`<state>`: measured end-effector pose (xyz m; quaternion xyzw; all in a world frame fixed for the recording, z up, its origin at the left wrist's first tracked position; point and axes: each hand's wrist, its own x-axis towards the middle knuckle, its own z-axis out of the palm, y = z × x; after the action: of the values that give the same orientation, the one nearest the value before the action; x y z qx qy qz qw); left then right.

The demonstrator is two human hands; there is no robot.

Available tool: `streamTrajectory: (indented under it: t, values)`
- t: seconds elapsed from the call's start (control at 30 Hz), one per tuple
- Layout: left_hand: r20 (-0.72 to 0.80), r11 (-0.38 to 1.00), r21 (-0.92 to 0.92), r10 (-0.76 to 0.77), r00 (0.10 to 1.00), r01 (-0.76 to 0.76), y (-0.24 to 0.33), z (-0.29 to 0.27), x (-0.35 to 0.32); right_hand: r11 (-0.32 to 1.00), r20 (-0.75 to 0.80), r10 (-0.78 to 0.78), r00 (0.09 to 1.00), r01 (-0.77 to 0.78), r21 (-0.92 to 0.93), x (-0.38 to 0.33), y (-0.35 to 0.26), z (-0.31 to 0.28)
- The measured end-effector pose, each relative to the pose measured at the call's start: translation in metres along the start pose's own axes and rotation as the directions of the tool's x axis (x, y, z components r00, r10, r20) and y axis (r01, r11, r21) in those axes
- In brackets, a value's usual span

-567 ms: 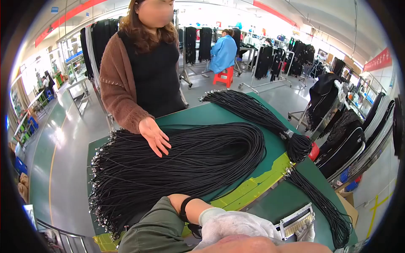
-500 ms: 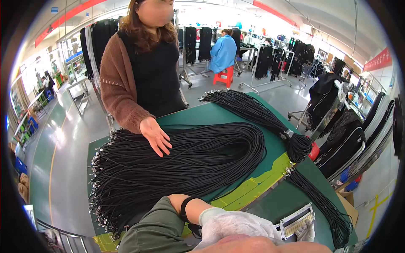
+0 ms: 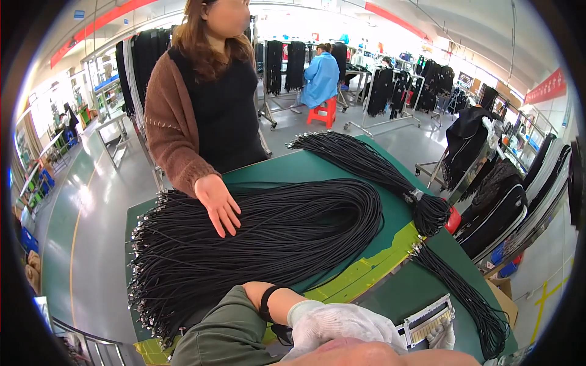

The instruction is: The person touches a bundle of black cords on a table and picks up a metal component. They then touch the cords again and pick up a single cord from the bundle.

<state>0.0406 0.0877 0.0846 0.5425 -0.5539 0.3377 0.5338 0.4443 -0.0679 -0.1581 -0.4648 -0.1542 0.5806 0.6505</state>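
My left hand (image 3: 345, 323), in a white knit glove with a black band at the wrist, lies at the near edge of the table; its fingers are mostly hidden. Beside it is a small metal-framed holder (image 3: 427, 322) with a row of pale gold pieces. Grey-tipped gloved fingers of my right hand (image 3: 444, 334) curl against the holder's right end; the rest of that hand is hidden. In front of my arm, a large looped bundle of black cables (image 3: 274, 226) with metal end connectors covers much of the green table (image 3: 390, 177).
A tied black cable bundle (image 3: 360, 158) lies at the far right, a smaller one (image 3: 461, 290) at the near right. Yellow tape (image 3: 366, 271) crosses the tabletop. Opposite stands a person, whose hand (image 3: 218, 204) hovers palm up over the cables. Racks (image 3: 488, 213) stand right.
The other person's open hand has shifted slightly left and toward me, and their head has turned a little. My hands and the holder have stayed in place.
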Motion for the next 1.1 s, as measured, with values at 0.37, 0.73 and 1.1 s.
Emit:
streamTrajectory:
  t: [0.37,0.73,1.1]
  values:
    - [-0.25,0.969,0.217,-0.061,0.966,0.118,0.008,0.006,-0.042,0.999,-0.017,-0.032,0.999,0.032,-0.005,-0.002,0.001,0.014]
    - [-0.291,0.925,0.313,-0.123,0.949,0.216,0.003,0.007,-0.044,0.987,0.104,-0.096,0.99,0.081,0.141,0.013,0.008,-0.007]
    - [-0.193,0.417,0.647,-0.721,0.665,0.639,-0.066,-0.019,-0.072,0.98,0.211,-0.139,0.968,0.105,0.168,0.012,0.01,-0.005]
